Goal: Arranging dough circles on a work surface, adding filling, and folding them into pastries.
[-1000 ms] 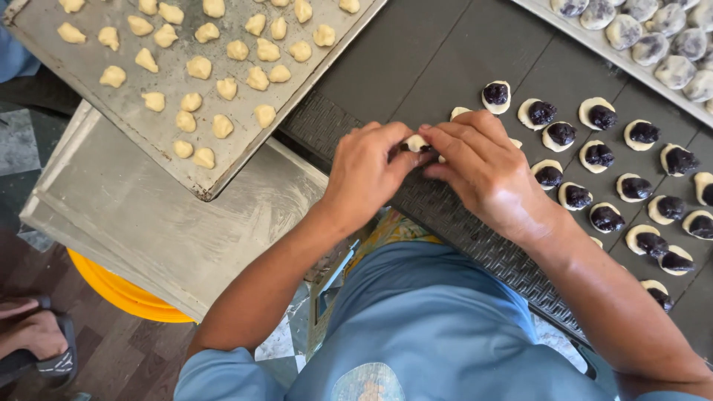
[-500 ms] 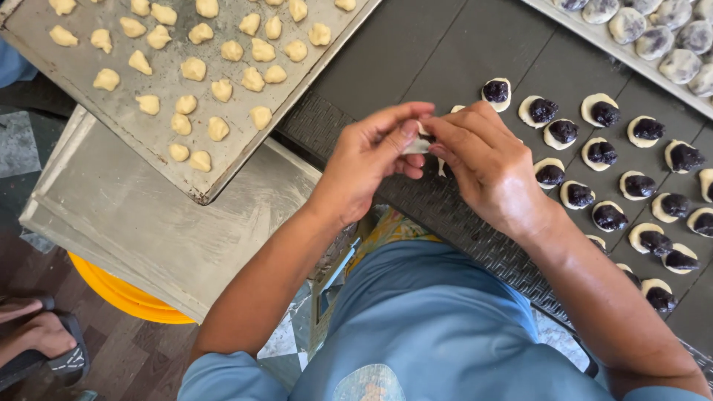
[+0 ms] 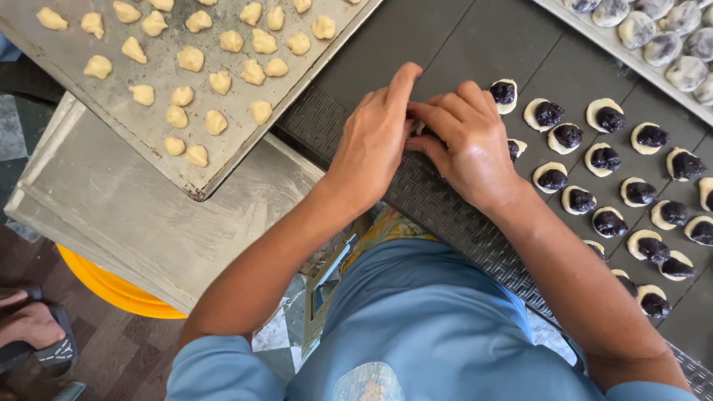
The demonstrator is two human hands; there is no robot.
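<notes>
My left hand and my right hand are pressed together over the dark table, fingers curled around a small piece of pale dough that is almost wholly hidden between them. To the right lie several flattened dough rounds topped with dark filling. One filled round sits just beyond my right fingers. A metal tray at the upper left carries several plain dough lumps.
A second empty metal tray lies under the first, over a yellow tub. Another tray of closed, rounded pieces is at the top right. Someone's foot in a sandal rests on the floor at lower left.
Both hands have shifted up and away from me, closing tighter over the dough piece, which showed between the fingers earlier and is now nearly hidden.
</notes>
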